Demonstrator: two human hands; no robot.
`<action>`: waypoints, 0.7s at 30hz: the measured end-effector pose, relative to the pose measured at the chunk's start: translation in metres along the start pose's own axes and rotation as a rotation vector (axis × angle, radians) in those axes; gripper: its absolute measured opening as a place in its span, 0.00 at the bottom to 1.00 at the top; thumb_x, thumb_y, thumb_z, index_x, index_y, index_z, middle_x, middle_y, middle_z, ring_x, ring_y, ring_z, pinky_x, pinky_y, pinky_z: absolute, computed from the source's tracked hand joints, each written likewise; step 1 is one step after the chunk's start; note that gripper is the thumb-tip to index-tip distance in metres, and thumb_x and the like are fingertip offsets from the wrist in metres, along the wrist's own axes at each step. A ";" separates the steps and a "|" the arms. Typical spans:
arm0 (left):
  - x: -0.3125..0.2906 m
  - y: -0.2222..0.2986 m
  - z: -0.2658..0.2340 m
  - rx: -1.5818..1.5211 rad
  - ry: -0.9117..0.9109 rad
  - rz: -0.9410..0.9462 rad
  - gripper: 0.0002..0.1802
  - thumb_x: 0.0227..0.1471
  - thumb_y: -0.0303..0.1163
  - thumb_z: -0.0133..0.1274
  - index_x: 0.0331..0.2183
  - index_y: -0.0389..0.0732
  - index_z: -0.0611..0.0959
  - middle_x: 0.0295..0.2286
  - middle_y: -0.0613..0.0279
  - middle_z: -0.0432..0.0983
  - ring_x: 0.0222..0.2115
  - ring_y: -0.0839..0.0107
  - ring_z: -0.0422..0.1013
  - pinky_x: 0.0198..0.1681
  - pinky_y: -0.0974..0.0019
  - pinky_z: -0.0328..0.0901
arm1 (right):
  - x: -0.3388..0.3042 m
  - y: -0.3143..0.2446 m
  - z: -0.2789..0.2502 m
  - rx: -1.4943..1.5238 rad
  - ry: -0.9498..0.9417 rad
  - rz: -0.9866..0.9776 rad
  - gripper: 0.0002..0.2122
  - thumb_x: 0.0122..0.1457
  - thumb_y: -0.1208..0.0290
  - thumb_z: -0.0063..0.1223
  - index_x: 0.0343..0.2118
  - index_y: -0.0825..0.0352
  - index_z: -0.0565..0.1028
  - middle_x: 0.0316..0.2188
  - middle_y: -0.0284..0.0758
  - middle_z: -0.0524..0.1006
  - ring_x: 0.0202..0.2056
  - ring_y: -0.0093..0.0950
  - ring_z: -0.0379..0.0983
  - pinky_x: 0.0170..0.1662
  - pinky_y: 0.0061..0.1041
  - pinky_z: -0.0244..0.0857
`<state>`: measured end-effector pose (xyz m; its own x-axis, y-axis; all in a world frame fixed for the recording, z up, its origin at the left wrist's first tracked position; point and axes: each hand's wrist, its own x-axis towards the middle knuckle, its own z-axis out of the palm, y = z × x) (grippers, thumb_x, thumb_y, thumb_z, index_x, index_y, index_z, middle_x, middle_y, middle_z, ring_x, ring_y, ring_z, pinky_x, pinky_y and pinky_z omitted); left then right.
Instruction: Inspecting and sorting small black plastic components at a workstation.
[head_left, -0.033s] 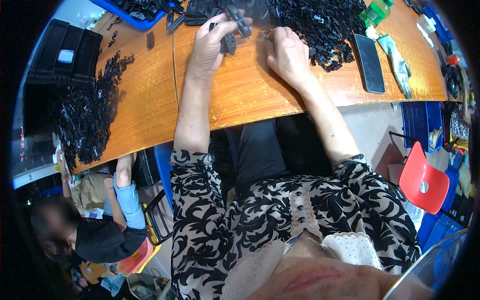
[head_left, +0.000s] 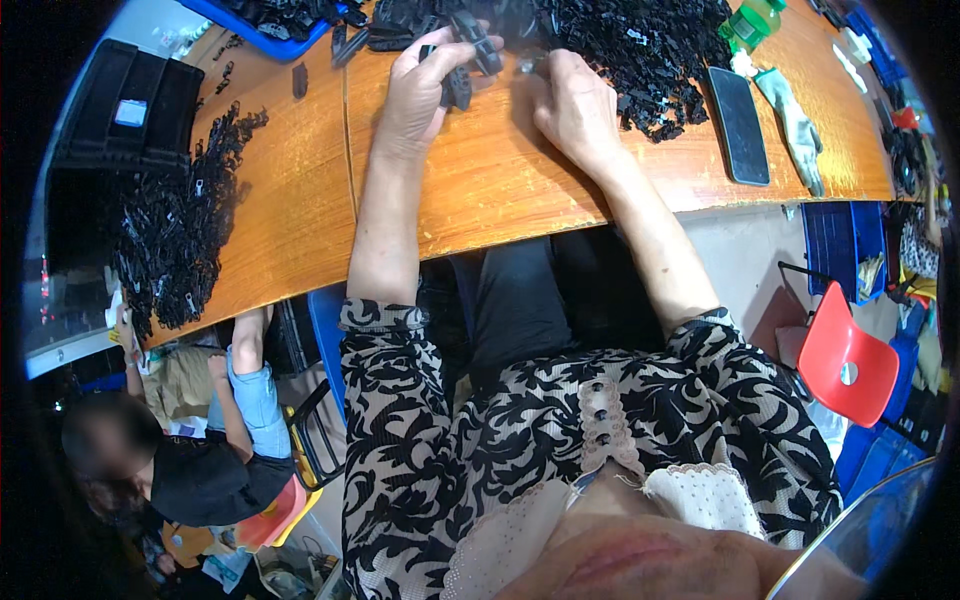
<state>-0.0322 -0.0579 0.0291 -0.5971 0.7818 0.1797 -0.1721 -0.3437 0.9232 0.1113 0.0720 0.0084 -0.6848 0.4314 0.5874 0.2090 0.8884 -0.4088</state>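
Observation:
My left hand (head_left: 415, 95) is closed around a few black plastic pieces (head_left: 458, 85). One of them, a longer dark grey piece (head_left: 476, 42), sticks up past the thumb. To its right, my right hand (head_left: 580, 105) has its fingers bent together just above the table, at the near left edge of a large heap of small black parts (head_left: 650, 60). Something small and pale shows at its fingertips, too small to name. More black plastic pieces (head_left: 400, 25) lie just beyond the left hand.
A blue tray (head_left: 290, 48) of black parts stands at the far left. Another heap of black parts (head_left: 170, 240) lies left, by a black crate (head_left: 130, 100). At right are a phone (head_left: 740, 125), a glove (head_left: 792, 125) and a green bottle (head_left: 750, 25). A co-worker (head_left: 210, 470) sits lower left.
My right fingertips have shifted very slightly, and the small pale thing at them shows more plainly. The left hand stays in place with its pieces.

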 end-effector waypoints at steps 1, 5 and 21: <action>-0.001 0.000 0.002 -0.001 -0.003 -0.003 0.20 0.56 0.28 0.50 0.49 0.29 0.76 0.42 0.47 0.79 0.41 0.66 0.77 0.43 0.63 0.75 | 0.002 0.001 0.002 -0.002 0.000 0.003 0.10 0.50 0.74 0.62 0.34 0.69 0.74 0.30 0.44 0.76 0.33 0.40 0.77 0.34 0.39 0.72; -0.002 -0.003 0.002 0.043 -0.003 -0.044 0.16 0.56 0.27 0.49 0.46 0.30 0.77 0.42 0.48 0.79 0.40 0.66 0.78 0.41 0.60 0.78 | 0.008 -0.003 0.001 0.287 0.236 -0.091 0.08 0.49 0.78 0.62 0.32 0.68 0.74 0.26 0.39 0.75 0.27 0.37 0.76 0.31 0.35 0.71; -0.004 -0.002 0.007 -0.031 -0.117 -0.001 0.19 0.56 0.32 0.50 0.47 0.31 0.76 0.43 0.47 0.78 0.37 0.67 0.78 0.38 0.68 0.76 | 0.011 -0.008 -0.007 0.971 -0.114 0.361 0.06 0.57 0.76 0.61 0.33 0.71 0.75 0.28 0.37 0.80 0.25 0.23 0.76 0.29 0.22 0.71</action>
<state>-0.0242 -0.0571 0.0291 -0.5017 0.8368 0.2193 -0.1980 -0.3579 0.9125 0.1071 0.0705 0.0232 -0.7657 0.5839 0.2698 -0.2027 0.1790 -0.9627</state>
